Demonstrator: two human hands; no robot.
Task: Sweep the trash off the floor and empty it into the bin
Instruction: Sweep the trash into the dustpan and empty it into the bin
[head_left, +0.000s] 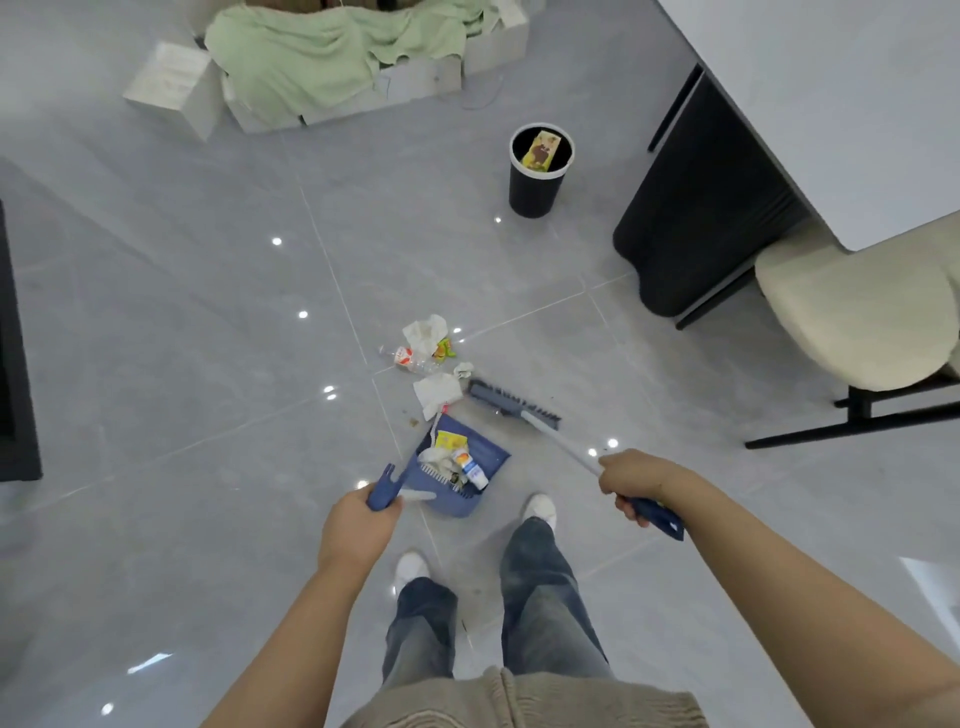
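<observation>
My left hand (358, 525) grips the blue handle of a blue dustpan (485, 454) that stands on the grey floor in front of my feet. The pan holds a small bottle, a yellow wrapper and crumpled paper. My right hand (631, 480) grips the white and blue handle of a broom (511, 402), whose grey head lies on the floor just right of the trash. Loose trash (431, 353) lies beyond the pan: white tissues, a clear plastic bottle, a green wrapper. A black bin (537, 189) with a white rim stands farther back, with a yellow carton inside.
A dark table base (696, 218) under a white tabletop stands at the right, beside a cream chair (852, 312) with black legs. White boxes draped with green cloth (322, 57) sit at the back. Dark furniture edges the left side.
</observation>
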